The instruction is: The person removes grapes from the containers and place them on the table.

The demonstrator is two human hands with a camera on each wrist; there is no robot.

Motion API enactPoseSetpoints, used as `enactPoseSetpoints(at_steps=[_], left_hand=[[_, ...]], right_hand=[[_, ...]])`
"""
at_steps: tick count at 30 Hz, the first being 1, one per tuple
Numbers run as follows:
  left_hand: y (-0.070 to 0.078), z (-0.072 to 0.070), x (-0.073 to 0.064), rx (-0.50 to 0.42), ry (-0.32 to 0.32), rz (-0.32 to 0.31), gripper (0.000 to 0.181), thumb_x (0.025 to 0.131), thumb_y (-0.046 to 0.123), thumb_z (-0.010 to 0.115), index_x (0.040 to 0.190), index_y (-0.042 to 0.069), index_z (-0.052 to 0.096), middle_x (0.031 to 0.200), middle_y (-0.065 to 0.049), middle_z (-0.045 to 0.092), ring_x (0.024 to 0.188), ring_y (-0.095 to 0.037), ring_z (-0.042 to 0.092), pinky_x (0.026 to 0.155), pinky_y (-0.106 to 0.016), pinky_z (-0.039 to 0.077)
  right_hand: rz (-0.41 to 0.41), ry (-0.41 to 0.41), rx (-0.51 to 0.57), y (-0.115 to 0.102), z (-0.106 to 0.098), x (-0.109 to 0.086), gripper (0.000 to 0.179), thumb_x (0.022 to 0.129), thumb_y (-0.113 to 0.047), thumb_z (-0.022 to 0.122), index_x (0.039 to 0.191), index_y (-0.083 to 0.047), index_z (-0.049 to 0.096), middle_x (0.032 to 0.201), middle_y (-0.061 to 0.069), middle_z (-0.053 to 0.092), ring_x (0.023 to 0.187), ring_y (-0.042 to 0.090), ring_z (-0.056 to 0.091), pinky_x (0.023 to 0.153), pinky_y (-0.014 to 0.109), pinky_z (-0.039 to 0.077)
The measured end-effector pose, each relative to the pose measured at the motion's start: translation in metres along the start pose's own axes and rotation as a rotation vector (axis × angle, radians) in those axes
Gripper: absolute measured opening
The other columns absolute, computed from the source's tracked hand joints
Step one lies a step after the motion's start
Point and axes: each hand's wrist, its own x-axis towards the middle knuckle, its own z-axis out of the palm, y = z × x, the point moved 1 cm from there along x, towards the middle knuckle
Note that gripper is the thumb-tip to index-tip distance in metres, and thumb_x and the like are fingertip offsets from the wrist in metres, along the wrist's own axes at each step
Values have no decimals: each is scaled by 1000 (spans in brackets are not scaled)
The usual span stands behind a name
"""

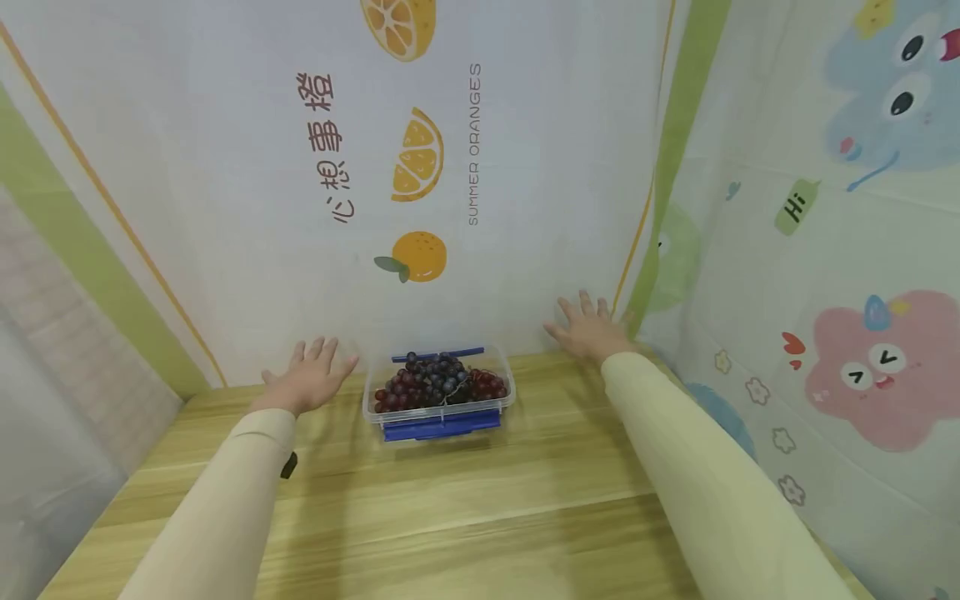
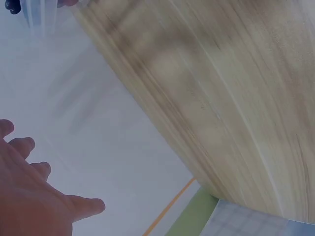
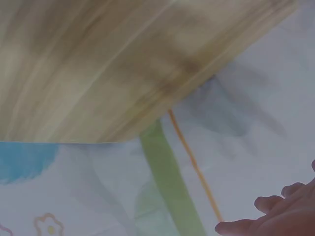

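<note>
A clear plastic box (image 1: 438,392) of dark red and purple grapes (image 1: 438,382) is sitting on the wooden table (image 1: 450,508), near its far edge and close against the printed cloth backdrop (image 1: 225,167); blue clip latches are showing along the box's near and far sides. At nine o'clock from the box, just beside it but not touching, the left hand (image 1: 309,377) is hovering with its fingers spread and straight, gripping nothing. At about two o'clock from the box, well apart from it, the right hand (image 1: 588,327) is reaching toward the corner where the backdrop is meeting the cartoon-printed side cloth (image 1: 825,292), its fingers likewise splayed and relaxed and carrying nothing. Both arms are wearing pale cream sleeves (image 1: 705,475). In the left wrist view the left hand (image 2: 29,196) is showing spread fingers (image 2: 88,205) before the white cloth, with the table's edge running diagonally past. In the right wrist view, fingertips (image 3: 268,202) of the right hand are appearing at five o'clock, near the green and orange stripes of the backdrop.
</note>
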Motion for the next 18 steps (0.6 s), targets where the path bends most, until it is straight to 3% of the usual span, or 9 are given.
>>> enactPoseSetpoints(at_steps=[6, 11, 18], left_hand=[[6, -1, 2, -10, -6, 7, 101, 105, 78, 17, 171, 3, 3, 176, -30, -4, 160, -58, -11, 107, -96, -9], [13, 7, 6, -4, -26, 37, 108, 101, 85, 19, 172, 5, 4, 177, -30, 2, 161, -59, -6, 108, -96, -7], [30, 24, 7, -54, -138, 28, 123, 97, 90, 23, 168, -7, -4, 174, -36, 5, 161, -58, 1, 121, -85, 8]], right_hand=[[-39, -7, 7, -22, -7, 3, 77, 109, -70, 29, 173, -31, 13, 181, 14, -6, 166, 50, 0, 121, 86, -3], [-74, -42, -24, -45, -9, 6, 79, 108, -71, 30, 173, -31, 12, 181, 14, -5, 166, 50, 4, 121, 86, 0], [-140, -90, -31, -83, -7, 4, 83, 106, -75, 32, 173, -31, 12, 181, 15, 2, 166, 47, 12, 125, 82, 12]])
